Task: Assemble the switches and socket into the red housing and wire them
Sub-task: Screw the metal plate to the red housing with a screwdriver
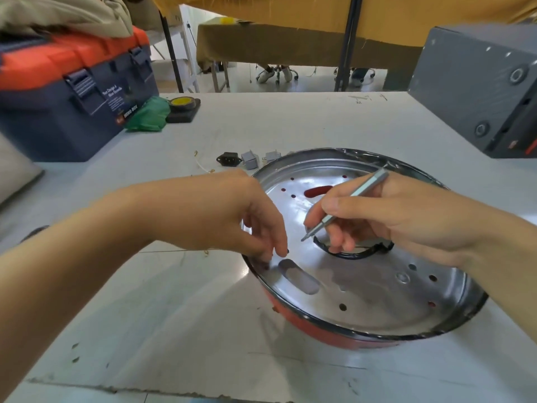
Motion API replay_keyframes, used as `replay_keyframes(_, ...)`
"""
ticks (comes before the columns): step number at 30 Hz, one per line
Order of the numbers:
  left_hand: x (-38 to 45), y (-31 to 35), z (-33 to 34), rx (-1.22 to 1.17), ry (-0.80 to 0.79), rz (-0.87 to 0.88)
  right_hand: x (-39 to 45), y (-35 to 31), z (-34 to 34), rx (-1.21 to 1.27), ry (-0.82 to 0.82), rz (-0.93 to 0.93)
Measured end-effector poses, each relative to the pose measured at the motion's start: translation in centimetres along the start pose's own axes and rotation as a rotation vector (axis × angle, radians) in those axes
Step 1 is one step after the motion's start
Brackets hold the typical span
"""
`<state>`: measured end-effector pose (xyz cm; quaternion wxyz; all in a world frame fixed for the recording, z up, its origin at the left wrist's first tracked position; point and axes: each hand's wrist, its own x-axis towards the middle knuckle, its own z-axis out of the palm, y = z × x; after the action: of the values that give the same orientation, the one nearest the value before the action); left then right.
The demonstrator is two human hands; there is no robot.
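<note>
The right hand (401, 216) has its grip pinched round a slim silver screwdriver (347, 202), thumb and forefinger closed on the shaft like a pen. The tool's long axis runs diagonally: its tip points down and toward the left, just above the metal floor of the red housing (325, 327), while its upper end points up and away to the right. The left hand (247, 225) reaches over the housing's left rim, fingers curled downward with the tips close together at the rim beside an oblong slot (299, 276); whether they pinch anything small I cannot tell. The housing sits on the white bench (174, 315), open side up. Beyond it lie a black socket (228, 159) and two grey switches (250, 160), loose and just beside the far rim.
</note>
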<state>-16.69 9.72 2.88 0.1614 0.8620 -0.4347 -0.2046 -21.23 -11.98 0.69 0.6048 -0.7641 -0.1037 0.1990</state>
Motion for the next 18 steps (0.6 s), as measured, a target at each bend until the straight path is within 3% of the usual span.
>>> replay_keyframes(5,0.0,-0.2,-0.1,0.016,-0.009,-0.012,0.0,0.1,-0.1,-0.017,0.002,0.014)
replay_keyframes(13,-0.7,-1.0,-0.5,-0.048,0.184,-0.022,-0.1,0.2,-0.2,-0.034,0.016,-0.038)
replay_keyframes(18,-0.3,-1.5,-0.7,0.004,0.142,-0.048,0.1,0.3,-0.2,-0.029,0.019,-0.067)
